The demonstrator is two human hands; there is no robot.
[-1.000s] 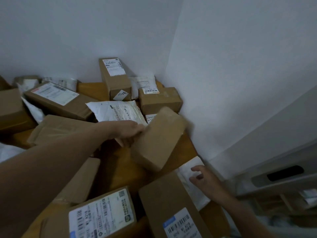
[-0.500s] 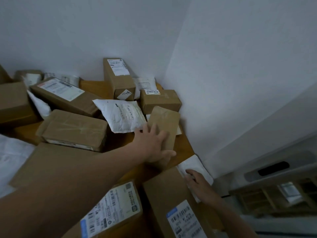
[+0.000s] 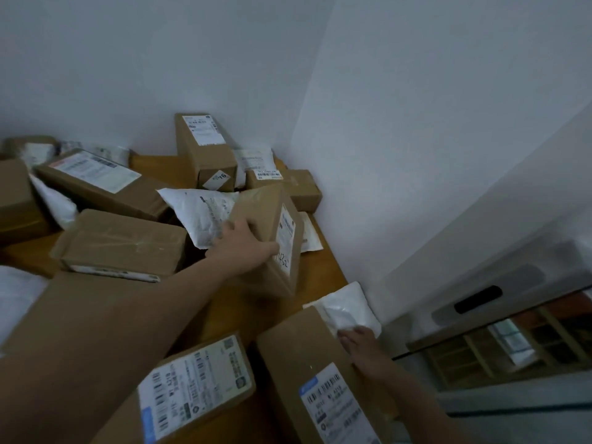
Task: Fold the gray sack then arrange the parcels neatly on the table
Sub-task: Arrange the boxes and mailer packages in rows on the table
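Head view: left hand (image 3: 243, 245) grips box (image 3: 256, 203), long axis pointing away; right hand (image 3: 362, 350) flat on pouch (image 3: 349, 302).

Head view, angled down, close over table (image 3: 323, 267)

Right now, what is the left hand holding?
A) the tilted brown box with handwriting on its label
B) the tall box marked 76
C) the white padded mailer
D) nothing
A: the left hand grips the tilted brown box right beside its handwritten label.
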